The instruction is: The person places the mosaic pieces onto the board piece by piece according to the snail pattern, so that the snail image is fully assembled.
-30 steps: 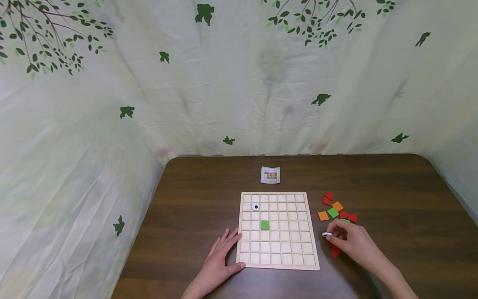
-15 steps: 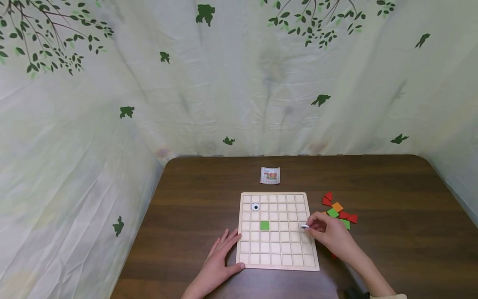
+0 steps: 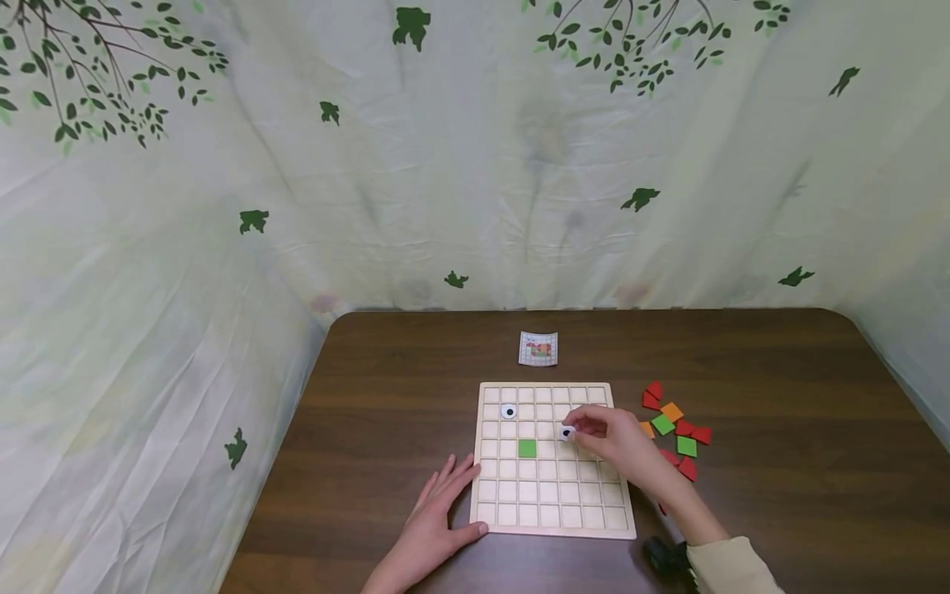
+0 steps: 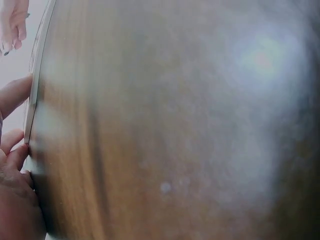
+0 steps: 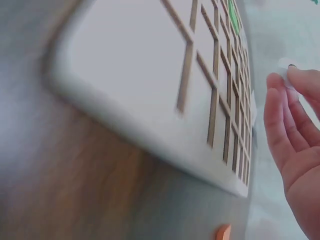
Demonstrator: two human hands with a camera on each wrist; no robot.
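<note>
A pale wooden grid board [image 3: 547,516] lies on the table, its square cells divided by thin ridges. My left hand [image 3: 438,521] touches its left edge and lower left corner with spread fingers. Above the right half of the board, my right hand [image 3: 619,445] pinches a white eye tile [image 3: 566,433] with a black dot between thumb and fingers. The right wrist view shows the same tile [image 5: 285,67] partly hidden by the fingertips. Another eye tile [image 3: 508,411] sits in an upper left cell, and a green square tile [image 3: 527,449] in a cell near the middle.
Right of the board lie loose red tiles [image 3: 687,469], green tiles [image 3: 686,446] and orange tiles [image 3: 671,411], some partly hidden by the right arm. A small picture card [image 3: 538,349] with a coloured grid pattern lies behind the board. A leaf-printed curtain [image 3: 475,181] hangs behind the table.
My right hand has moved left from the loose tiles to over the board, carrying the eye tile. The left hand stays in place.
</note>
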